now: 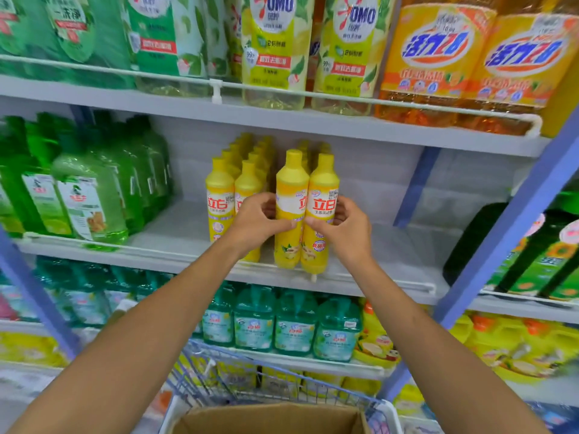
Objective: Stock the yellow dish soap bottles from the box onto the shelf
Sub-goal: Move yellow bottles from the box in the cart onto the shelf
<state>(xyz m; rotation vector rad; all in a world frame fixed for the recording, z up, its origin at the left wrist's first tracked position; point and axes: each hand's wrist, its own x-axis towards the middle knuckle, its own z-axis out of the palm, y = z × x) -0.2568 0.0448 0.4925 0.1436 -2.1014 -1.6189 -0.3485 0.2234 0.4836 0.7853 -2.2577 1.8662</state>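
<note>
To the left of the left fingers, stocked yellow bottles (pixel 220 198) stood upright on the shelf (pixel 391 261) with labels to the front, probably so that new ones can continue the same rows. The left hand (pixel 260 219) was raised to shelf height, forearm stretched forward, its fingers curled round the middle of one yellow bottle (pixel 291 180). Touching it, between the two sets of fingers, a second yellow bottle (pixel 324 186) was gripped in the same way by the right hand (pixel 347 228). Both stood upright at the front edge of the shelf, held as a pair, I think, to be set down together; whether they rested on it I could not tell. Far below the fingers, the box (pixel 272 418) stood open
</note>
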